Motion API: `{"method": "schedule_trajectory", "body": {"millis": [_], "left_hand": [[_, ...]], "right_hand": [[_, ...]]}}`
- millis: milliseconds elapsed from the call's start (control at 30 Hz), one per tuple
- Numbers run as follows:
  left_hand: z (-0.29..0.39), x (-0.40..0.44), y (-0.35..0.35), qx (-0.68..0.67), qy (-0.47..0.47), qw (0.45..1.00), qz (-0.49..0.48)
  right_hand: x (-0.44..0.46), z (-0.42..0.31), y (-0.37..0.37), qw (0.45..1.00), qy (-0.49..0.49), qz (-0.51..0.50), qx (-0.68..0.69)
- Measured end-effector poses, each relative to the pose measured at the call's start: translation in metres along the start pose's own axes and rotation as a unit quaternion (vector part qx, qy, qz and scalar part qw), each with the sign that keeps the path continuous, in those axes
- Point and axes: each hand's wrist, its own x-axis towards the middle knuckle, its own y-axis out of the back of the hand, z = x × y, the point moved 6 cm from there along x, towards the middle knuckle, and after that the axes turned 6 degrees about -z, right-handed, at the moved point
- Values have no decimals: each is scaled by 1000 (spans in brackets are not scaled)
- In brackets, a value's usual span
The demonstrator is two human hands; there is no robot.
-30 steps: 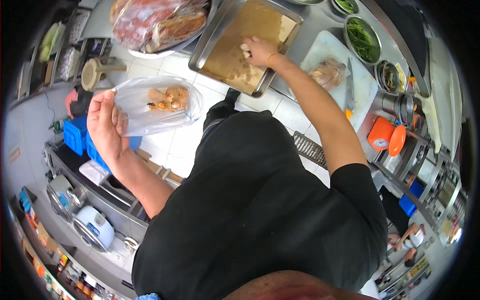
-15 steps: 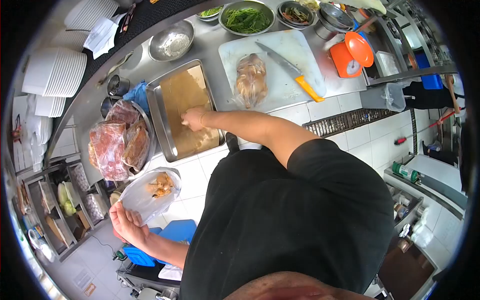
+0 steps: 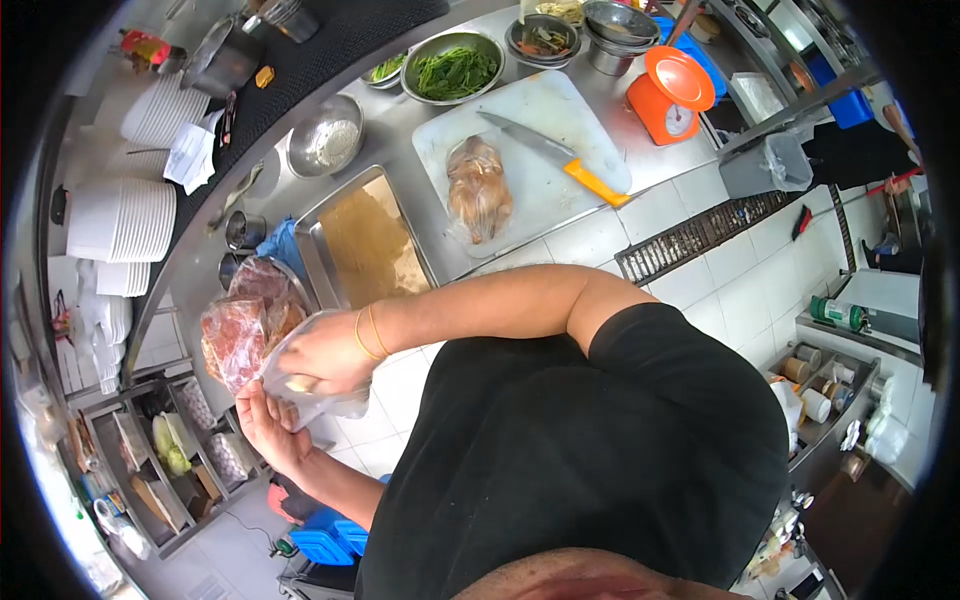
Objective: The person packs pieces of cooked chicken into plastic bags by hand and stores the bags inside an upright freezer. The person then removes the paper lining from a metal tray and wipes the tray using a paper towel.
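Note:
Low on the left, my left hand (image 3: 272,430) pinches the edge of a clear plastic bag (image 3: 350,402). My right hand (image 3: 335,355), with thin yellow bands at the wrist, is at the bag's mouth, its fingers curled and partly behind the plastic. Something pale shows by those fingertips; I cannot make out what it is. Just beyond the hands, plastic-wrapped red meat (image 3: 232,335) lies heaped in a metal bowl. Beside it stands a metal tray (image 3: 318,262) with a shallow brown liquid (image 3: 365,235) in it.
A white cutting board (image 3: 545,110) bears a plastic-wrapped bird (image 3: 478,190) and a knife (image 3: 590,180) with a yellow handle. Behind are a bowl of greens (image 3: 455,70), a bowl of white powder (image 3: 330,140) and an orange scale (image 3: 665,105). Another person is partly visible at far right.
My right hand has left the tray's liquid and moved down-left to the bag. My left hand still grips the bag edge. The camera view has shifted slightly.

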Motion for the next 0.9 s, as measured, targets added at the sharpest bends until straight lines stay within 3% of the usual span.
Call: {"method": "schedule_trajectory", "body": {"millis": [33,133,233,300,333,367,400,467,567,633,733,833,900], "left_hand": [[3,0,-5,0,-4,1000,-6],[12,-3,-17,-14,-17,1000,-22],[21,-7,-15,-32,-32,998,-38],[29,-11,-13,-36,-50,997,-38],[33,-13,-10,-40,-55,997,-35],[36,-17,-6,-44,-60,997,-33],[39,-20,-1,-47,-64,996,-32],[41,-27,14,-44,-67,997,-14],[36,-28,13,-33,-64,997,18],[32,-34,6,-25,-54,998,27],[29,-42,-8,-11,-47,997,52],[30,-47,-8,18,-36,995,86],[34,-52,-15,36,-31,994,101]], "right_hand": [[-5,8,-11,995,-15,-35,-92],[-23,-3,6,982,55,43,-176],[-65,-28,71,983,128,124,43],[-99,-3,112,960,115,233,107],[-123,24,128,953,18,284,108],[-151,53,150,934,-5,357,22],[-182,103,167,904,-84,417,40],[-265,209,203,791,-242,560,-42],[-371,298,255,666,-431,592,-145],[-414,340,275,594,-506,619,-91],[-456,404,291,507,-569,645,-46],[-483,469,299,483,-490,726,22],[-487,512,308,505,-437,727,158]]}}
